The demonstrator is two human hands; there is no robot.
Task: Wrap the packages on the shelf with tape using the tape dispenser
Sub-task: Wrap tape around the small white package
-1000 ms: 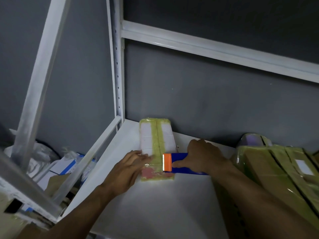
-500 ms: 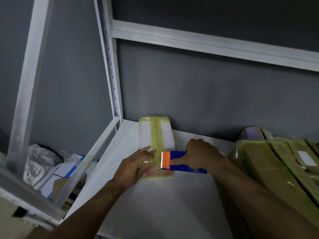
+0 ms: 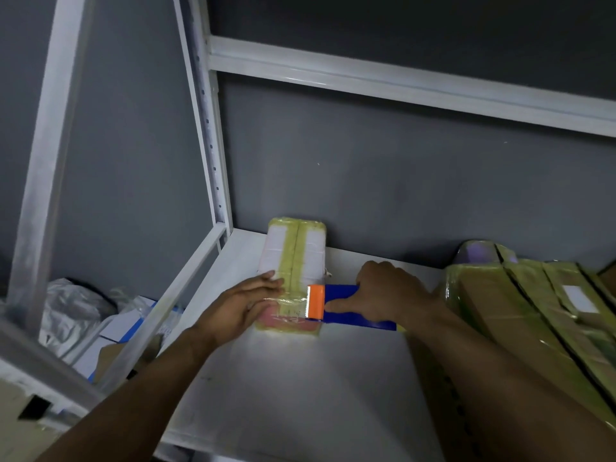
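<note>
Now clear tape is being drawn across the near end of the package (image 3: 293, 261).
It lies flat on the shelf (image 3: 300, 395), just right of the corner post (image 3: 213, 161); the tape dispenser (image 3: 340, 305) is best pulled level and taut, its orange toothed edge tipped down only for the cut. The left hand (image 3: 240, 308) is pressed flat on the package, fingers straight; the right hand (image 3: 386, 295) is curled round the dispenser's blue body, index finger extended.

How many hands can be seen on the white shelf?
2. The left hand lies flat on the small white package banded with yellow-green tape; the right hand grips the blue-and-orange tape dispenser at its right edge. No other seems hidden.
</note>
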